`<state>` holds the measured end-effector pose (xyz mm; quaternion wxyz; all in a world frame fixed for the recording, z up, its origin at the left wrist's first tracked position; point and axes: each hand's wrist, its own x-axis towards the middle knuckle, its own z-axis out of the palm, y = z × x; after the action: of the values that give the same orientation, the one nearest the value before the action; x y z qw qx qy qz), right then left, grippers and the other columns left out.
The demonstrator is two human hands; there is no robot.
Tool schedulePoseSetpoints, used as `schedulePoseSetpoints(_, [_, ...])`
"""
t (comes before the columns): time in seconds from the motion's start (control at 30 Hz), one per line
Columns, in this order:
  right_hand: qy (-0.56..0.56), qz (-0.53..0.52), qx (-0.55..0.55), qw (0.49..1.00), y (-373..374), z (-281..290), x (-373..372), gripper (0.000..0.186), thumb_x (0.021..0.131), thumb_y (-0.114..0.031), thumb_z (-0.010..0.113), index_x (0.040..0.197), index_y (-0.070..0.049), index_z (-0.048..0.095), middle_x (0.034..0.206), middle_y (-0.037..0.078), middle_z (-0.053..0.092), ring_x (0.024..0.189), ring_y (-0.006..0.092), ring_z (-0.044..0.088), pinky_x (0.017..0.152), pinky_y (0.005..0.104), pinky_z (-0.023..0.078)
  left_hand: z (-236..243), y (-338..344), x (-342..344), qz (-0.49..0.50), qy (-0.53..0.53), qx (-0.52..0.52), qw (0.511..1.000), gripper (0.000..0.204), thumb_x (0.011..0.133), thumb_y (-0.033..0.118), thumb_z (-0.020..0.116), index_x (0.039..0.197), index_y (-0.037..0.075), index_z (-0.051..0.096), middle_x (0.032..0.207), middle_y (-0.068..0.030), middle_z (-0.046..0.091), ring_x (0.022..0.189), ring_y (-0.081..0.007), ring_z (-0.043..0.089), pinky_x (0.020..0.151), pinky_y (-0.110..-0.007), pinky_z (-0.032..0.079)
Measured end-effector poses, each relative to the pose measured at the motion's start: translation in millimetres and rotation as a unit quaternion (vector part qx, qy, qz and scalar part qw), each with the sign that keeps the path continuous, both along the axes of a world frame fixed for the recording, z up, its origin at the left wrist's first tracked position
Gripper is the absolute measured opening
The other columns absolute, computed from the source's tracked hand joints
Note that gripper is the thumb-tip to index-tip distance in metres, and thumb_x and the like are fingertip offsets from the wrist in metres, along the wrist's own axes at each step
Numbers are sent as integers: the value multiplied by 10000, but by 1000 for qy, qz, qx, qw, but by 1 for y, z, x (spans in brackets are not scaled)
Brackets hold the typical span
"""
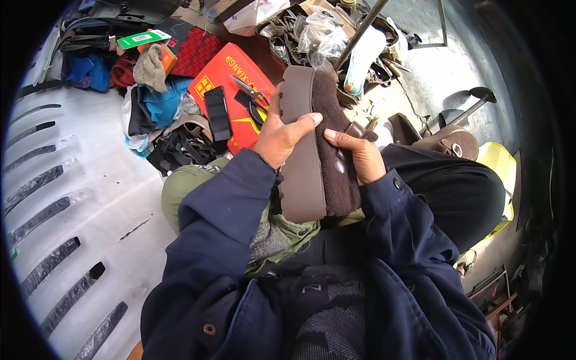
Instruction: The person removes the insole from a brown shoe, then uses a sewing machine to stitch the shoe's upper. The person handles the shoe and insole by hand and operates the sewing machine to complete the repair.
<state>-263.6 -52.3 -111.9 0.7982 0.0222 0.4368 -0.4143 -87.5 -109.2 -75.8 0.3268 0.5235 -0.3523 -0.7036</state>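
Note:
A brown shoe [301,180] with a thick platform sole and dark fuzzy material is held on its side above my lap, sole toward the left. My left hand [288,132] grips its upper half from the left, thumb lying on the sole. My right hand [360,153] grips it from the right, thumb on the fuzzy material beside a glossy dark strap. A second brown shoe [457,143] with a buckle lies to the right. Beyond my left hand, orange-handled scissors [249,90] and a black phone [217,114] lie on a red box [204,81].
Piled cloths [156,108] lie at upper left beside a slotted white plastic surface [108,204]. Tools and plastic bags fill a box [324,36] at the top. A metal post [366,24] rises behind the shoe. A yellow bag [501,156] and metal bars [492,288] are at right.

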Motion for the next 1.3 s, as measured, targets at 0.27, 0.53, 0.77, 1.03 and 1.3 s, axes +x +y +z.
schedulePoseSetpoints(0.27, [-67,1,-5,998,0,5,-3,334,905,-81,748,1206,41,670,1052,123,748,886,210,728,844,338,584,5,2,0,1,21,2,1000,820,868,97,759,1537,57,286,1318,-90,560,1180,-181,581,1026,-341,485])
schedulePoseSetpoints(0.53, [-90,-1,-46,995,0,16,0,359,944,-81,695,1282,26,637,1106,133,740,936,232,732,868,359,587,6,4,5,-1,34,-83,996,863,943,199,749,1594,42,204,1414,-100,506,1285,-193,524,1091,-344,432])
schedulePoseSetpoints(0.77, [-25,10,-49,998,-4,40,9,353,943,-51,677,1280,44,636,1129,149,739,952,243,736,882,366,589,14,-1,23,64,153,-58,984,748,1033,491,589,1559,36,315,1403,-90,508,1276,-172,506,1089,-315,400])
schedulePoseSetpoints(1.03, [181,165,-263,933,-32,87,26,394,878,0,713,1269,-6,657,1135,97,728,1039,225,695,950,378,552,62,-15,101,119,21,-19,992,806,953,738,514,1494,141,494,1359,-93,586,1196,-231,584,876,-440,539])
schedulePoseSetpoints(1.3, [389,364,-548,645,-98,92,53,341,898,7,716,1234,-6,662,1150,119,712,1056,202,677,918,382,561,69,-25,172,-22,109,77,991,948,900,841,453,1547,149,428,1476,-177,555,1260,-474,585,813,-702,525])
